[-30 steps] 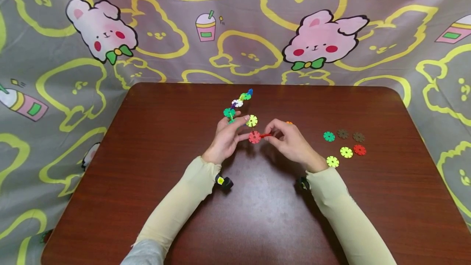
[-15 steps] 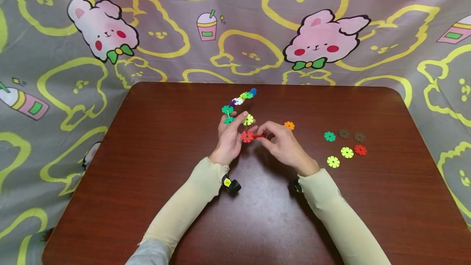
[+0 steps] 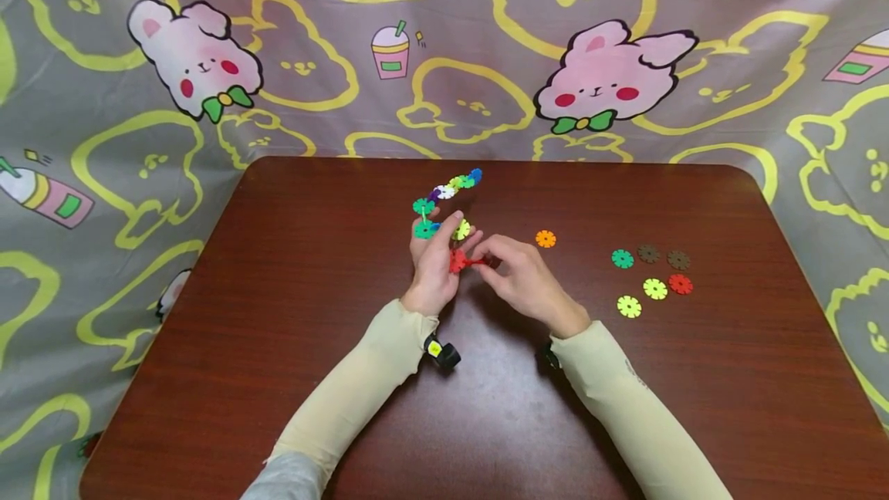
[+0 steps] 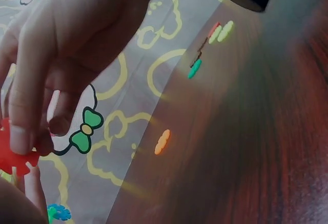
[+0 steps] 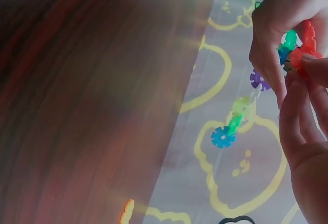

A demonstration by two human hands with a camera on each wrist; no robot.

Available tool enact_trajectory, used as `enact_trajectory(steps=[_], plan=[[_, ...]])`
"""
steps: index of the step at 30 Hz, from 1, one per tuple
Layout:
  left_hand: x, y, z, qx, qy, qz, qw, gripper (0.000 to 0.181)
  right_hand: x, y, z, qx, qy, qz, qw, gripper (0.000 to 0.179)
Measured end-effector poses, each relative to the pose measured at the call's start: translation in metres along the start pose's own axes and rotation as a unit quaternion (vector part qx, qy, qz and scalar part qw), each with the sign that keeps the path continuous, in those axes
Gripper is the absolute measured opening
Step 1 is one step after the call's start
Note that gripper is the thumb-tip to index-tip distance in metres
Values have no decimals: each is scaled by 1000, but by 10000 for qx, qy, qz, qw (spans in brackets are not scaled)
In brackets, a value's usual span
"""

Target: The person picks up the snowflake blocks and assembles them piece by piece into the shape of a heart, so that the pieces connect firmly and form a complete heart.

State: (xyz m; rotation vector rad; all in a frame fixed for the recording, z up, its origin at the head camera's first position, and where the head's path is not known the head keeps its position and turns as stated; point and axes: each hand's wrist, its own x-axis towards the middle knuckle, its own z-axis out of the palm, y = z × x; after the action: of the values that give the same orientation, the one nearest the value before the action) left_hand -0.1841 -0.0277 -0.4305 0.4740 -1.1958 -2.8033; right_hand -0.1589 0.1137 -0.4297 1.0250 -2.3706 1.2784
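Note:
My left hand (image 3: 432, 268) holds a chain of slotted plastic snowflake discs in the air above the table. The chain runs up and away past the fingers, through green (image 3: 424, 207), purple and white (image 3: 444, 192) discs to a blue disc (image 3: 475, 175) at its far end. A yellow disc (image 3: 463, 230) and a red disc (image 3: 458, 261) show at the palm. My right hand (image 3: 522, 278) pinches another red disc (image 5: 304, 60), edge-on in the head view and meeting the first red one. Fingers partly hide that joint.
An orange disc (image 3: 545, 238) lies alone right of the hands. Further right are loose discs: green (image 3: 622, 258), two brown (image 3: 648, 254), two yellow (image 3: 654, 288) and a red one (image 3: 681, 284). A patterned cloth (image 3: 472, 37) hangs behind the brown table (image 3: 278, 292).
Both hands have shifted left with the chain. The left palm has turned, so the red disc now sits closer against it. The orange disc has come fully into view.

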Motion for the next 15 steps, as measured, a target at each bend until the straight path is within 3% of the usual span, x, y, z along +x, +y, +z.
enact_trajectory(steps=[15], plan=[[-2, -5, -2, 122, 68, -65, 9999, 42, 0, -6, 8, -444, 220, -240, 9985, 17]])
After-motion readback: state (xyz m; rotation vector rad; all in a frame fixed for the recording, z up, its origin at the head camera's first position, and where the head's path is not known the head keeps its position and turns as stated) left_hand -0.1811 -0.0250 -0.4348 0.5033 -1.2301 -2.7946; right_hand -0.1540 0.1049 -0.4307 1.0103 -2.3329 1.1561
